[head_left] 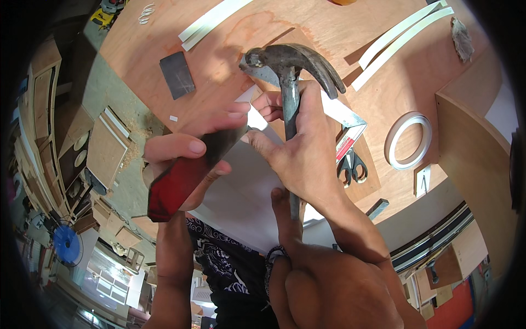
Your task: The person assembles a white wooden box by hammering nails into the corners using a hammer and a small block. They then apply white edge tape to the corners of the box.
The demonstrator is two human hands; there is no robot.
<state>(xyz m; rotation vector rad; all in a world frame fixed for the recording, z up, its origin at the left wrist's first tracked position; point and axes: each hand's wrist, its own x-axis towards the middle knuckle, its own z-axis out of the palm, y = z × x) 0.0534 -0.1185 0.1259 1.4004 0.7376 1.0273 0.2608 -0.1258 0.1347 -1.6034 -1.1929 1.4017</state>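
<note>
My left hand [192, 145] is closed round the faceted red and dark handle [183, 183] of a hand tool. A bright, flat piece [257, 118] shows near its far end, by my right fingertips; I cannot make out the tool's exact kind. In my right hand [312, 156] is a claw hammer [291, 104], its steel head up and its shaft crossing the palm. Right thumb and forefinger reach toward the bright piece. Below both hands lies a white panel [235, 205]. Under the right wrist, my bare foot [287, 216] shows.
Around the wooden tabletop [230, 71] lie a dark flat block [177, 75], white strips [213, 22], more curved-looking strips [402, 46], a try square [348, 118], black-handled scissors [359, 167] and a white edging roll [390, 140]. A wooden panel [474, 118] rises at right.
</note>
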